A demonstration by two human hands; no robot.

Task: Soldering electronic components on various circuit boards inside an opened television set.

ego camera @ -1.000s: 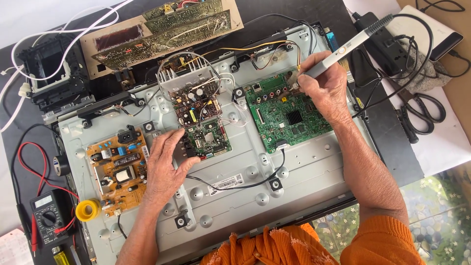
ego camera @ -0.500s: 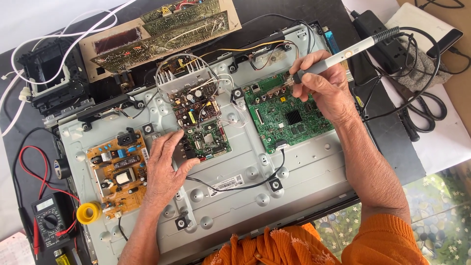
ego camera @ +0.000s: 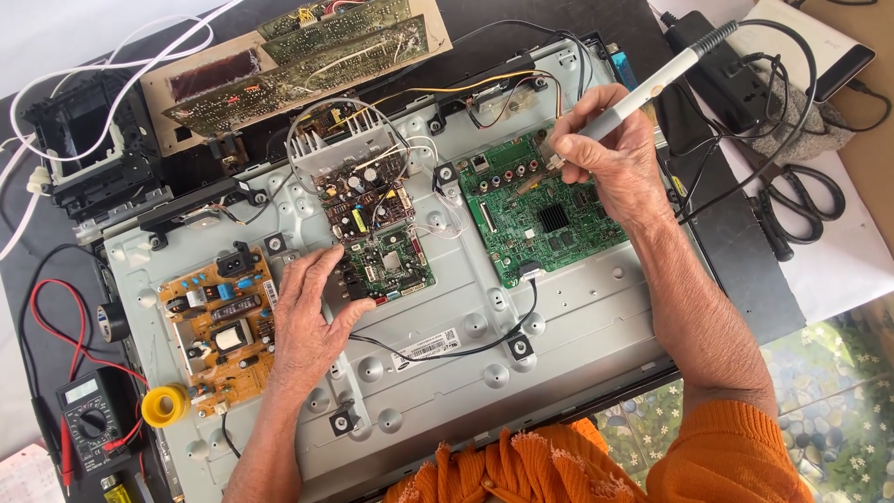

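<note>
My right hand (ego camera: 610,158) grips a white-and-grey soldering iron (ego camera: 663,74) like a pen, its tip down at the top right edge of a green circuit board (ego camera: 540,219). My left hand (ego camera: 312,312) rests flat on the grey metal back panel (ego camera: 466,391) of an opened flat television. Its fingertips touch the left side of a small dark circuit board (ego camera: 382,247) at the panel's middle. An orange-brown power board (ego camera: 219,321) lies just left of that hand.
A yellow roll of tape (ego camera: 166,405) and a multimeter (ego camera: 91,424) with red lead sit lower left. An old brown circuit board (ego camera: 298,56) lies at the top. Black scissors (ego camera: 801,200), a power strip (ego camera: 736,65) and cables lie at right.
My right hand has brought the soldering iron down and left, from above the green board's corner to its top edge. My left hand has stayed by the small board.
</note>
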